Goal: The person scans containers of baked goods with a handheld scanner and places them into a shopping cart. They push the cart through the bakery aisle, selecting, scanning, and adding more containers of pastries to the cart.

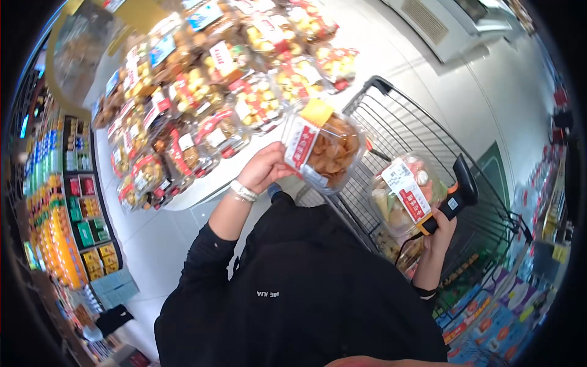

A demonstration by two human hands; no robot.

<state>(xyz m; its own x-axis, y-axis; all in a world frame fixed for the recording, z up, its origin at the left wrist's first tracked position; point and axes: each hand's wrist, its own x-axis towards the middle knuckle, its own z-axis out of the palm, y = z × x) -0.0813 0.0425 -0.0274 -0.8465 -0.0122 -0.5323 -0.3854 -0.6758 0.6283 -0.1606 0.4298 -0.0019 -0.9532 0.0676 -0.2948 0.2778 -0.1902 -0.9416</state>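
My left hand (263, 166) grips the left edge of a clear plastic snack tub (333, 150) filled with brown, chip-like pieces. A red-and-white label and a yellow sticker are on the tub. In my right hand (441, 231) is a black and orange barcode scanner (451, 199), its cable hanging down. Right beside the scanner is a second clear tub (382, 205) with pale and green snacks and a red-and-white label; it overlaps the cart in this view. I cannot tell whether my right fingers also hold that tub.
A black wire shopping cart (403, 101) stands ahead on the right. On a white display table (266, 131) ahead to the left are many packed snack tubs (199, 88). Shelves of bottles and boxes (79, 208) line the left, and stacked packs (489, 324) stand at lower right.
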